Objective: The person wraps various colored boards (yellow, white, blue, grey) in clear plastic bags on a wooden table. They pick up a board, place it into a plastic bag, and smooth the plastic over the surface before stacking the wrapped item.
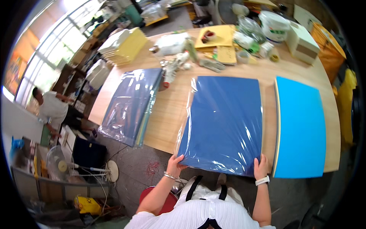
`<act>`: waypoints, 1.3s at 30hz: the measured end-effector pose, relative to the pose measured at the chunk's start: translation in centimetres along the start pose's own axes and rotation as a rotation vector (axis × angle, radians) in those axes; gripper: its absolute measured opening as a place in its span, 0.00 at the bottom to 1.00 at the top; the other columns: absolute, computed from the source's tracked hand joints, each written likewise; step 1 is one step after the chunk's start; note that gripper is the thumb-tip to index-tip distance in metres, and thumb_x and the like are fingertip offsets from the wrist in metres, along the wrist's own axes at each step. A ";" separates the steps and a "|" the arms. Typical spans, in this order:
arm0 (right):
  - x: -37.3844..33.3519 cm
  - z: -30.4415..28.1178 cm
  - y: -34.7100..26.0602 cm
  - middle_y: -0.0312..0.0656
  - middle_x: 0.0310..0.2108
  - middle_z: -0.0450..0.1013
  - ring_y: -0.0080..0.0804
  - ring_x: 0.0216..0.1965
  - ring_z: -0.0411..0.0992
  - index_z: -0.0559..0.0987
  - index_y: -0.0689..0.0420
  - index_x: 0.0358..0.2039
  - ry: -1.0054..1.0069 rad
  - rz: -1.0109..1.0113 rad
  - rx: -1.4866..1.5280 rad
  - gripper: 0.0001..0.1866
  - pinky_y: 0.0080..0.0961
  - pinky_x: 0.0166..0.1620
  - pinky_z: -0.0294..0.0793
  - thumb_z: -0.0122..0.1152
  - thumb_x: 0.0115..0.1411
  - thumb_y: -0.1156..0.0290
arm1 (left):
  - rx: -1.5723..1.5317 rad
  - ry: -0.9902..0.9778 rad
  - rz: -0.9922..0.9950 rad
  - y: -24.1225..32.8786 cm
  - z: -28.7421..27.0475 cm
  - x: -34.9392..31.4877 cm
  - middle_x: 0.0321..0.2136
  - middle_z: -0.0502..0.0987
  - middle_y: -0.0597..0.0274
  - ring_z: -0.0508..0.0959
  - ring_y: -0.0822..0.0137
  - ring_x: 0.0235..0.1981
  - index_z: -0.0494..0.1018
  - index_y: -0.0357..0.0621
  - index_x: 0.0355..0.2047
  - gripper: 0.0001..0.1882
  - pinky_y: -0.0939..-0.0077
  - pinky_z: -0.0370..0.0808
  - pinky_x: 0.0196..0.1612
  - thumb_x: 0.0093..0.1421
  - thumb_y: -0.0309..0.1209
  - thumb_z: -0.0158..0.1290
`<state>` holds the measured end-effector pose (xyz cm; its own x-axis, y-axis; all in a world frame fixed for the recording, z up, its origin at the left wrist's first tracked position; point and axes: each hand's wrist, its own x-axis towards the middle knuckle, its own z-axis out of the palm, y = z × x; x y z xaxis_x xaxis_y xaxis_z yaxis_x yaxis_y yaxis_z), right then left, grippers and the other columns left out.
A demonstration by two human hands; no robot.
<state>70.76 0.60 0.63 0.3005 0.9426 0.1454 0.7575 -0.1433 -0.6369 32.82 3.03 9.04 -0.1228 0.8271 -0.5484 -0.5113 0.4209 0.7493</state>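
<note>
A large dark blue board or sheet stack (225,118) in a clear plastic sleeve lies in front of me, its near edge overhanging the table. My left hand (176,166) grips its near left corner, thumb on top. At the near right corner my right hand (261,168) holds the same package, thumb on top and the other fingers mostly hidden. Loose plastic stands out along the package's left side. To the left lies a pile of similar plastic-wrapped dark blue packages (131,103). A stack of bright blue sheets (301,128) sits on the right.
Across the wooden table (167,122) lie a pale yellow paper stack (124,45), gloves (212,65), yellow sheets (215,35), a tape roll (274,57), a white bucket (273,26) and a white box (302,42). A fan (59,162) and another person (57,108) are off left; a red stool (167,204) is below.
</note>
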 end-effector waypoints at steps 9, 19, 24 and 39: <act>4.0 9.6 -5.4 0.42 0.35 0.70 0.31 0.35 0.69 0.67 0.63 0.43 -0.359 0.533 1.158 0.22 0.27 0.37 0.70 0.51 0.55 0.58 | 0.219 -0.153 0.182 17.5 1.6 -3.4 0.25 0.74 0.61 0.75 0.72 0.21 0.67 0.35 0.35 0.13 0.80 0.75 0.19 0.48 0.28 0.52; 2.1 19.3 -29.4 0.44 0.33 0.72 0.27 0.34 0.69 0.71 0.68 0.37 -0.090 0.137 1.065 0.22 0.24 0.38 0.69 0.60 0.48 0.62 | 0.167 0.010 0.601 30.7 -20.6 0.3 0.36 0.70 0.55 0.72 0.64 0.36 0.64 0.35 0.44 0.24 0.75 0.71 0.38 0.45 0.29 0.47; 4.4 26.6 -44.5 0.50 0.28 0.70 0.35 0.30 0.69 0.68 0.69 0.35 -0.134 0.123 0.852 0.28 0.29 0.35 0.68 0.59 0.47 0.53 | 0.033 0.048 0.517 39.6 -36.8 7.1 0.39 0.69 0.59 0.69 0.65 0.42 0.64 0.38 0.44 0.21 0.70 0.67 0.44 0.52 0.38 0.45; 7.1 32.4 -52.7 0.59 0.24 0.69 0.51 0.26 0.69 0.66 0.70 0.30 -0.478 0.031 0.060 0.31 0.39 0.30 0.69 0.46 0.53 0.46 | 2.156 0.633 0.394 36.8 -41.5 23.8 0.60 0.44 0.68 0.47 0.55 0.60 0.44 0.59 0.59 0.32 0.39 0.49 0.52 0.58 0.55 0.30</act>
<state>14.21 24.63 10.74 0.0119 0.9733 -0.2293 0.7136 -0.1690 -0.6799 -24.23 22.70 8.12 -0.3391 0.9407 -0.0068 0.9081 0.3254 -0.2636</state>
